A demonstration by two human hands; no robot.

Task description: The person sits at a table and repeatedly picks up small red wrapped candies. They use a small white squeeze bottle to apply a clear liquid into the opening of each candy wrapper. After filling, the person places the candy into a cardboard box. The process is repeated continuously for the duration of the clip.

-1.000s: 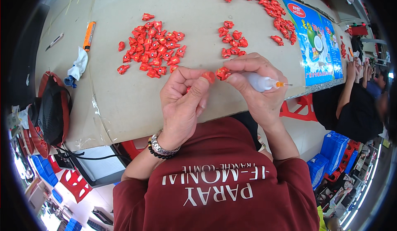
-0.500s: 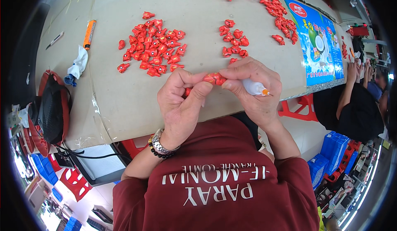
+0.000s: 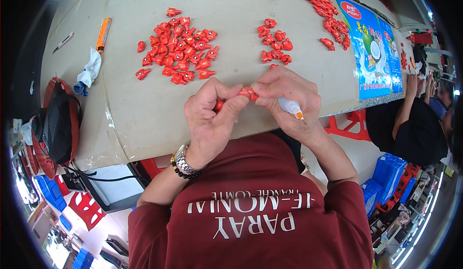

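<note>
Mid-frame over the counter (image 3: pixel 149 112), left hand (image 3: pixel 211 114) and right hand (image 3: pixel 295 106) pinch a red piece (image 3: pixel 248 93) in their fingers, the right also clasping a bottle (image 3: pixel 290 106).

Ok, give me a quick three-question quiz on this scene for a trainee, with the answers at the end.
1. Which hand holds the bottle?
2. True or false: the blue poster lies to the right of the bottle.
3. What colour are the small parts heaped on the table? A, green; B, red; C, white.

Key: 1, the right hand; 2, true; 3, B.
</note>
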